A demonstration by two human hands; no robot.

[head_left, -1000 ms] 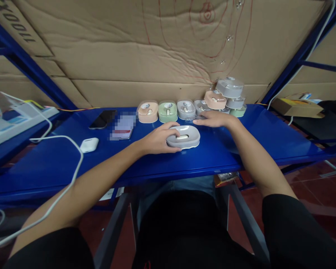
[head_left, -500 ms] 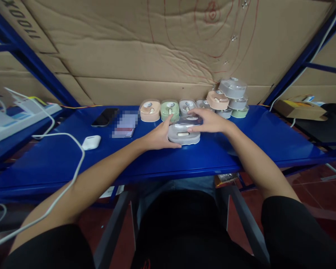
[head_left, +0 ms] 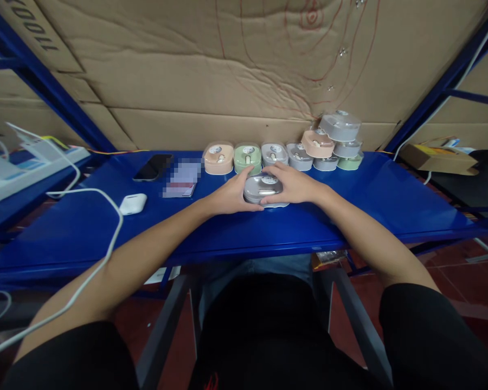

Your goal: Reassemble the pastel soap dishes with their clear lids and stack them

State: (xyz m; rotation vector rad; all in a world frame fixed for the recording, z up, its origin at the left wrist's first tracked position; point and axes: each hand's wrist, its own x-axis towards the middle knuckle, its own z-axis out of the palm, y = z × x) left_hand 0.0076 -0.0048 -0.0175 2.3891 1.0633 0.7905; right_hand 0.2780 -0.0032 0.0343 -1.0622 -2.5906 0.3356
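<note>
Since the clear cover (head_left: pixel 263 183) sits over the grey box (head_left: pixel 252 199), the trick is probably lining up both ends and pressing evenly, fingertips out from under the edge, so it doesn't go on crooked. The person's left hand (head_left: pixel 229 196) cups the box's left end while the right hand (head_left: pixel 297 184) grips the cover's right side, neither one released. That puts the grey box right between the palms, on the table (head_left: pixel 236 233), just nearer the person than the green box (head_left: pixel 248 159).

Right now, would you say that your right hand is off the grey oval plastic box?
No, the right hand curls around the right end of the grey oval plastic box, opposite the left hand.
</note>
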